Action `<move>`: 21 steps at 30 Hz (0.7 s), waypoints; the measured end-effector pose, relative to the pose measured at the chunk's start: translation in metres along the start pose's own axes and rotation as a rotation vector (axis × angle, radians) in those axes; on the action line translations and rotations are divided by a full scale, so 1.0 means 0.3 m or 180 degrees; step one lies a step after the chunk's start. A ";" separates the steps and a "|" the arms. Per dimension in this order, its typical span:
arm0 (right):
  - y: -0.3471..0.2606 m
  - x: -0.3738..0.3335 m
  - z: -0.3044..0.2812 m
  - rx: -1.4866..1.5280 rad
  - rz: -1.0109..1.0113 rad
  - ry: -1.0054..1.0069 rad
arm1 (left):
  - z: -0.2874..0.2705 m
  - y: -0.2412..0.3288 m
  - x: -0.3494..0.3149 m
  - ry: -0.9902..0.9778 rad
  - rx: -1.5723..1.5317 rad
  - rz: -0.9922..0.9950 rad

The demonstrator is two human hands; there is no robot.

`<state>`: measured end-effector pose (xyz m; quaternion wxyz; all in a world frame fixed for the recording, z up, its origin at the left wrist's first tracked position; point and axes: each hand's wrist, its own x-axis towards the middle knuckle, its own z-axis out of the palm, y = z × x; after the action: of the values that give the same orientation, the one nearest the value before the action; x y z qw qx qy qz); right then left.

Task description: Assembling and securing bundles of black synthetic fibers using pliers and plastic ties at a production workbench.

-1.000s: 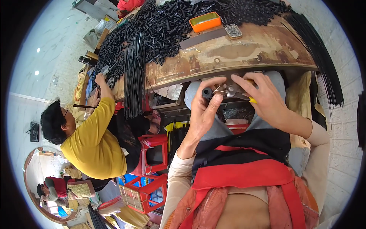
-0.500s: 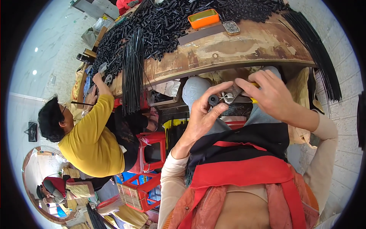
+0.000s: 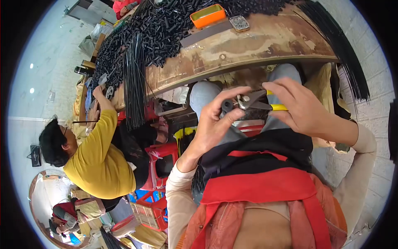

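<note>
Over my lap, my left hand (image 3: 213,118) is closed on a short black tubular part (image 3: 226,105), its round hollow end showing between thumb and fingers. A pair of yellow-handled pliers (image 3: 260,106) is in my right hand (image 3: 300,106), with its handles spread apart. The pliers' metal jaws reach the left fingertips, right beside the black part. A small shiny bit shows at the jaws, too small to make out.
A wooden table (image 3: 257,45) ahead carries a heap of black tubular parts (image 3: 166,37), an orange tray (image 3: 207,17) and a small box of metal bits (image 3: 239,23). Bundles of black rods (image 3: 134,83) overhang its edge. A co-worker in yellow (image 3: 97,153) sits left, near red stools (image 3: 159,162).
The pliers' handles have spread, with the right hand shifting slightly right and lower. The left hand still holds the black part. The whole view has shifted a little.
</note>
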<state>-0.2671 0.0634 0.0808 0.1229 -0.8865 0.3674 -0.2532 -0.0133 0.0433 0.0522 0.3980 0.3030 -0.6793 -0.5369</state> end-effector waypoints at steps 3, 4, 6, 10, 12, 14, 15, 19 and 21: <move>-0.001 0.037 -0.057 -0.0270 -0.0175 -0.0066 | -0.023 -0.036 0.020 0.0011 -0.0087 -0.0070; -0.030 0.081 -0.120 0.1014 0.0992 -0.1121 | -0.023 -0.046 0.023 -0.0037 -0.0147 -0.0035; -0.026 0.086 -0.122 0.2342 0.2135 -0.2164 | -0.004 -0.044 0.018 -0.0054 -0.0387 -0.0193; -0.034 0.030 -0.105 0.2508 0.1924 -0.2361 | -0.004 -0.056 0.025 -0.0407 -0.0311 -0.0141; 0.018 -0.040 -0.019 0.0385 0.0323 -0.0375 | 0.009 -0.047 0.030 -0.0156 -0.0240 -0.0204; 0.048 -0.018 -0.028 -0.0328 -0.0038 -0.0187 | 0.015 -0.048 0.044 0.0198 -0.0271 -0.0294; 0.058 -0.010 -0.033 -0.1041 -0.0401 -0.0002 | 0.010 -0.054 0.049 0.0200 -0.0266 -0.0292; -0.003 0.082 -0.165 0.2365 0.1956 -0.2104 | -0.017 -0.072 0.058 -0.0108 -0.0353 -0.0256; 0.030 0.047 -0.100 0.3402 0.2058 -0.2223 | -0.007 -0.061 0.058 -0.0166 -0.0258 -0.0346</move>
<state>-0.2801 0.0461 0.1073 0.7197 -0.5810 0.3767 -0.0508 -0.0205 0.0231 0.0384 0.3624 0.3090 -0.6497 -0.5925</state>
